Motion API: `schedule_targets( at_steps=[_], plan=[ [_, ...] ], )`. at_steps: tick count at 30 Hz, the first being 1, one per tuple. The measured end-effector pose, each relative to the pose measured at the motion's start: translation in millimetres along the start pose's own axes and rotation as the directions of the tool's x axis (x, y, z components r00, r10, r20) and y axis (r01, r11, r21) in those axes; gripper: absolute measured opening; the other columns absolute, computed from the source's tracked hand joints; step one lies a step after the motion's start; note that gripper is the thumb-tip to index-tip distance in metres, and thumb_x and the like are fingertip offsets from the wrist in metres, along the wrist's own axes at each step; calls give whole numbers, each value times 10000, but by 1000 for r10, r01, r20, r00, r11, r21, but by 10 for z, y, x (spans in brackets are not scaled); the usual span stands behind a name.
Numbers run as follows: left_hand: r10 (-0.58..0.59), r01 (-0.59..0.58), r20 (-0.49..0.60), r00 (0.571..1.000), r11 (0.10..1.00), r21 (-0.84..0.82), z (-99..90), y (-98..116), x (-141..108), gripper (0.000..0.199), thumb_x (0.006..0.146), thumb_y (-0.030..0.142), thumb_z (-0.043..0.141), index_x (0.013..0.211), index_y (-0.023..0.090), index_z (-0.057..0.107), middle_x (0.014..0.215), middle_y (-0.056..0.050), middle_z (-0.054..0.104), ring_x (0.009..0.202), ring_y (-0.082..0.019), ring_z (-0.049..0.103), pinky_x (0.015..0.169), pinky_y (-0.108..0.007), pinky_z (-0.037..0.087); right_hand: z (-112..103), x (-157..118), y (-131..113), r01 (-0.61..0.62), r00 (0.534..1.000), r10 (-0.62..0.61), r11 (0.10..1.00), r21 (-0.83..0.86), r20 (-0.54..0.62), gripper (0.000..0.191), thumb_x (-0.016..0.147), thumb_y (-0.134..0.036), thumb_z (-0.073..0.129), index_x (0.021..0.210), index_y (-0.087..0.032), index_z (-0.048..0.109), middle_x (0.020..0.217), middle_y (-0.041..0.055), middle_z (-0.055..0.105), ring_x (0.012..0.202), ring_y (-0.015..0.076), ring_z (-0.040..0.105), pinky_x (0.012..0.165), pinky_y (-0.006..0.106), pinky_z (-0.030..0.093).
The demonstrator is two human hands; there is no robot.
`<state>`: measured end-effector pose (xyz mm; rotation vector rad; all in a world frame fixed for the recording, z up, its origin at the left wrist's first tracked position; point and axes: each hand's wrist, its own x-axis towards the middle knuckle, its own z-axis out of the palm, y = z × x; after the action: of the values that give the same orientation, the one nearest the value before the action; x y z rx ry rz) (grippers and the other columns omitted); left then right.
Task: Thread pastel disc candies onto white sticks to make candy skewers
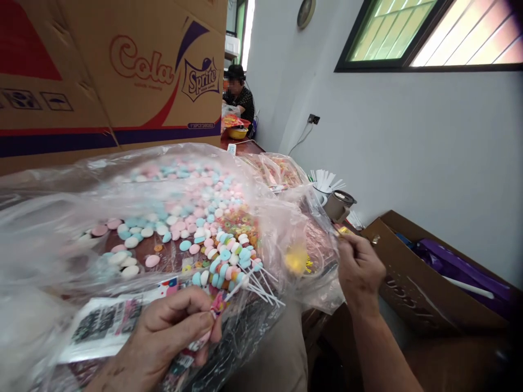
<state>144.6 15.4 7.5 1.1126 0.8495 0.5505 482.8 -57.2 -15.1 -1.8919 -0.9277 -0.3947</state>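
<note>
My left hand [180, 326] is closed around the gathered neck of a colourful printed candy wrapper [218, 306]. A white stick [237, 287] sticks out above it. Just beyond lies a pile of candy sticks [229, 267], threaded with pastel discs, their white ends pointing right. Loose pink, blue and white candies [175, 223] spread over clear plastic, with orange ring candies [241, 226] beside them. My right hand [362, 272] is raised at the right, fingers pinched; a small yellow bit shows at the fingertips, but what they hold is unclear. Yellow strips [308, 265] lie nearby under blurred plastic.
A large cardboard box [143, 71] stands at the back left. Flat printed pouches [106, 324] lie at the front left. Behind my right hand are a lidded mug [338, 207] and white sticks [326, 179]. An open carton [425, 294] is at right. Another person [241, 100] sits far back.
</note>
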Motion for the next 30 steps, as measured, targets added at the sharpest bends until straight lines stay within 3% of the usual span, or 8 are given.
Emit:
schedule_targets(
  at_steps=[3, 6, 9, 13, 21, 23, 26, 30],
  plan=[
    [35, -31, 132, 991, 999, -31, 24, -37, 22, 244, 716, 373, 781, 661, 162, 671, 631, -26, 708, 461, -109, 588, 448, -187, 389, -15, -249, -405, 163, 972, -145, 983, 89, -184, 211, 880, -325, 557, 925, -178, 702, 878, 72, 720, 806, 208, 657, 782, 313, 502],
    [76, -59, 174, 982, 993, -100, 93, -39, 45, 235, 747, 360, 759, 682, 159, 656, 651, -36, 720, 458, -103, 589, 450, -185, 387, 114, -632, -923, 250, 938, -313, 909, 335, 147, 123, 885, -220, 575, 893, -223, 698, 760, 4, 699, 655, 151, 631, 624, 238, 489],
    [81, -58, 101, 992, 975, -213, 142, -17, 73, 247, 744, 332, 749, 661, 163, 589, 631, -16, 703, 429, -94, 574, 438, -182, 398, 297, -962, -1291, 102, 833, -390, 806, 583, 394, 200, 896, -148, 515, 802, -219, 676, 701, -18, 654, 619, 123, 604, 594, 210, 480],
    [47, -42, 13, 999, 962, -272, 117, -14, 96, 299, 729, 361, 762, 663, 167, 545, 606, 1, 679, 406, -91, 559, 414, -181, 418, 461, -1126, -1401, -31, 775, -393, 759, 650, 495, 244, 872, -130, 507, 663, -207, 607, 633, -30, 585, 585, 108, 545, 562, 201, 440],
    [-6, -6, -34, 999, 938, -345, 74, -113, 120, 314, 711, 375, 782, 788, 187, 543, 575, 23, 666, 374, -102, 550, 355, -172, 398, 529, -1092, -1383, -13, 714, -448, 760, 649, 539, 277, 867, -102, 484, 626, -205, 574, 609, -29, 569, 610, 118, 533, 596, 219, 443],
    [4, -23, -59, 998, 945, -325, 75, -120, 122, 293, 724, 368, 767, 757, 184, 540, 578, 20, 666, 381, -99, 552, 360, -171, 397, 525, -1089, -1391, 82, 702, -494, 771, 632, 512, 259, 892, -102, 495, 675, -203, 593, 631, -25, 569, 610, 116, 536, 578, 213, 443],
    [-18, -11, -107, 994, 964, -264, 68, -104, 138, 268, 706, 349, 750, 710, 183, 540, 554, 24, 651, 372, -97, 539, 349, -173, 382, 515, -1072, -1379, 473, 649, -695, 687, 552, 310, 258, 956, -99, 470, 777, -184, 634, 656, 3, 564, 618, 139, 495, 598, 244, 443],
    [-100, 85, -84, 991, 983, -164, 19, -60, 203, 179, 669, 274, 697, 670, 181, 544, 475, 43, 593, 345, -97, 510, 335, -178, 374, 512, -974, -1323, 813, 380, -918, 391, 432, 115, 297, 1015, -114, 381, 956, -108, 672, 835, 96, 653, 827, 216, 537, 788, 358, 463]
  ],
)
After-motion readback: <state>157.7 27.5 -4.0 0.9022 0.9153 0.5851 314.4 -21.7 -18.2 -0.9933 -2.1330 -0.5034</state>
